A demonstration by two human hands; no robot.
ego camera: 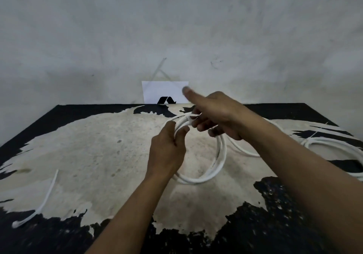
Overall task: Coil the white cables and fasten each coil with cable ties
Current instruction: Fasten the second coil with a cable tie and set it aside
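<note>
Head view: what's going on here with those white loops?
A person holds a white cable coil over the worn table. The left hand grips its upper left side; the right hand pinches its top, index finger stretched out. A second coil lies at the right edge, and a loose cable tie lies near left.

- The left hand (167, 151) is bare, with short nails on the fingers.
- The left forearm (137, 204) is uncovered down to the view's bottom edge.
- The right hand (220, 112) and right forearm (294, 165) are likewise bare.
</note>
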